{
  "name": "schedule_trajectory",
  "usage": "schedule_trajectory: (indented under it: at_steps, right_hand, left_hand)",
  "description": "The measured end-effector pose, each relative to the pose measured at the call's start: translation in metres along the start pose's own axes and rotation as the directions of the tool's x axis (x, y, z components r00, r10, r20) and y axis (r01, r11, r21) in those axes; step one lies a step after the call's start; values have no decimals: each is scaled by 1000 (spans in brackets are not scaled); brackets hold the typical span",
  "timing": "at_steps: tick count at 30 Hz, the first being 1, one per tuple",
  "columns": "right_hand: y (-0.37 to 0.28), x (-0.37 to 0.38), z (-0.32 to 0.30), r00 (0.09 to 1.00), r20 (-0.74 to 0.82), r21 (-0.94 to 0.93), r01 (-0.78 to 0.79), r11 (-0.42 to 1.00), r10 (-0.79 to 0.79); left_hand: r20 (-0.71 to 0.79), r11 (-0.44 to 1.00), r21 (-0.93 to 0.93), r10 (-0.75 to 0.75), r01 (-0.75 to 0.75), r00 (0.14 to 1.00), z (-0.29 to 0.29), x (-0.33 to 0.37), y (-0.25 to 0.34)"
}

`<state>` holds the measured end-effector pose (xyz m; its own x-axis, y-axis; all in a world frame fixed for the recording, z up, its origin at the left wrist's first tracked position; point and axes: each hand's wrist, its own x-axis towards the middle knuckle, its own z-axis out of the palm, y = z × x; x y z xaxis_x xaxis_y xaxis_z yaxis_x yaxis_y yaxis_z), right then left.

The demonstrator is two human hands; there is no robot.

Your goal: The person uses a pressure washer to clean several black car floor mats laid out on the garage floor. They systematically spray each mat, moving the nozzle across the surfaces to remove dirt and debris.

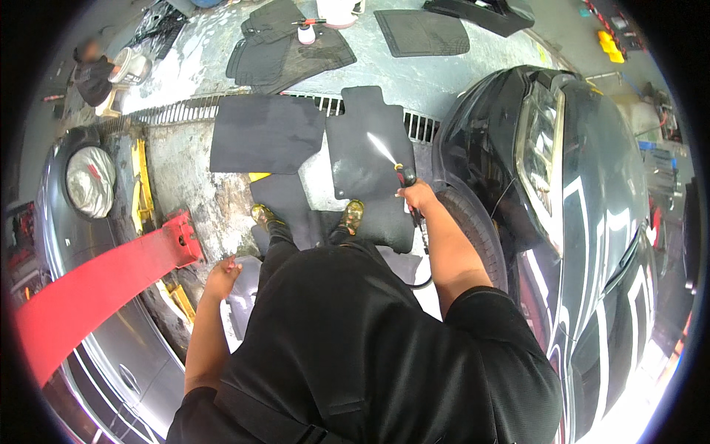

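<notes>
The right hand (418, 197) is wrapped tight around the grip of a pressure-washer spray gun (407, 180), fingers curled fully closed about it, so the short nozzle sticks out just past the knuckles. From that nozzle a thin white jet of water (381, 148) fans out ahead of the fingers and lands on a dark car floor mat (366, 140) lying flat on the wet concrete. A thin black hose (423, 244) trails back from under the palm toward the person's body. Just to the outer side of that hand sits the front wheel of a black car (562, 192), close by the wrist. The left hand (222, 275) hangs loose at the person's side, fingers half spread and lightly bent, holding nothing and touching nothing that I can make out; a red lift arm (96, 288) ends just beyond those fingertips, and a silver car (111, 355) lies outward of it. A second, squarer mat (266, 133) lies beside the sprayed one, ahead of the left fingers, with a drain grate (185, 109) running behind both. More mats (285, 44) lie well beyond the grate, and another person (95, 74) crouches far off past the left fingers.
</notes>
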<state>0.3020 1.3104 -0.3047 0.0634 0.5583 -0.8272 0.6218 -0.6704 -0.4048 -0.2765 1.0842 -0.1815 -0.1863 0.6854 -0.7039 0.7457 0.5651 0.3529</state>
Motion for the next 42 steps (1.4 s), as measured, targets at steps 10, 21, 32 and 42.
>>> schedule_trajectory:
  at_steps: [10,21,32,42]
  right_hand:
    - [-67,9,22,992,68,-346,128,930,-111]
    - [-90,5,74,970,218,-652,63,756,108]
    - [-193,1,97,996,10,-556,77,828,-86]
    - [-234,14,174,978,208,-176,11,984,27]
  left_hand:
    - [17,970,-105,-220,220,975,52,-21,-83]
    - [34,960,-163,-227,229,973,42,-24,-103]
    - [42,967,-146,-204,208,978,-12,-7,-149]
    - [60,947,-234,-214,222,975,-60,22,-222]
